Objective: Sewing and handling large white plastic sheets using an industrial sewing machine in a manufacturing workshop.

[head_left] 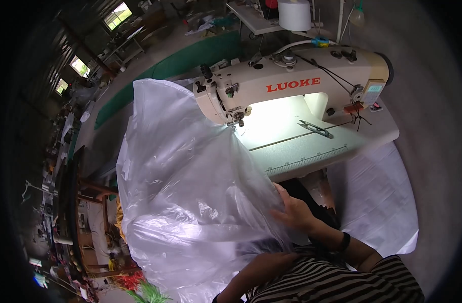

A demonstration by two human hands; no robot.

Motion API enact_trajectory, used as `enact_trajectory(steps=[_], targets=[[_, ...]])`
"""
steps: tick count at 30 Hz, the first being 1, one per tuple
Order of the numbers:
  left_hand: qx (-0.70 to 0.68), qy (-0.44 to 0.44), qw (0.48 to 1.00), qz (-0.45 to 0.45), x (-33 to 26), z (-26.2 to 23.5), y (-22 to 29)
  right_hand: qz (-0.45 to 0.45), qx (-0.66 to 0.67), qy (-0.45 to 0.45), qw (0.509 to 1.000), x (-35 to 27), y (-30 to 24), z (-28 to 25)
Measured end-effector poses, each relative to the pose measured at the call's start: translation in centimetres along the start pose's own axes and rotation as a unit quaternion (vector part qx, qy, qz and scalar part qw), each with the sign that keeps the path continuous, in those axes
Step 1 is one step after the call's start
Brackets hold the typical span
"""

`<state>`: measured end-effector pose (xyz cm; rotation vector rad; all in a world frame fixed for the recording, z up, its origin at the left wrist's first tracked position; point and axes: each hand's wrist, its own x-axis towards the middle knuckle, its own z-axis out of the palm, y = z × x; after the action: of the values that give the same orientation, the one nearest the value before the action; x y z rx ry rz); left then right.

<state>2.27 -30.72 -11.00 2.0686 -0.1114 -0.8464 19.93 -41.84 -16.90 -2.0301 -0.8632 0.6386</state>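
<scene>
Dim room; three bright windows (pixel 118 16), upper left. Grey floor (pixel 160 41). Long green strip (pixel 190 59), background. Wooden furniture (pixel 96 185), left; pale tabletop (pixel 256 19), top centre.

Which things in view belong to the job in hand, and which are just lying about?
In use:
- white plastic sheet
- sewing machine, light on, sheet reaching its head
- right hand, at the sheet's edge

Likely lying about:
- thread snips, on the machine bed
- red bundle, green strands, lower left

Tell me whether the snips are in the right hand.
No, the snips lie on the machine bed, while the right hand is at the edge of the sheet.
</scene>
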Motion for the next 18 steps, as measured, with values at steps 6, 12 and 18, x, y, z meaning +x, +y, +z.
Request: enact_trajectory(steps=[6, 12, 18], targets=[[-0.531, 0.105, 0.84, 0.043, -9.1, 3.1, -11.2, -0.027, 0.049, 0.072, 0.996, 0.0, 1.5, -0.6], [-0.653, 0.316, 0.673, -0.144, -7.2, 15.0, -26.1, -0.091, -0.034, 0.121, 0.988, 0.5, 1.0, -0.3], [-0.414, 0.61, 0.627, -0.251, -3.6, 11.4, -33.4, -0.103, -0.117, 0.083, 0.984, -0.4, -0.2, -1.0]])
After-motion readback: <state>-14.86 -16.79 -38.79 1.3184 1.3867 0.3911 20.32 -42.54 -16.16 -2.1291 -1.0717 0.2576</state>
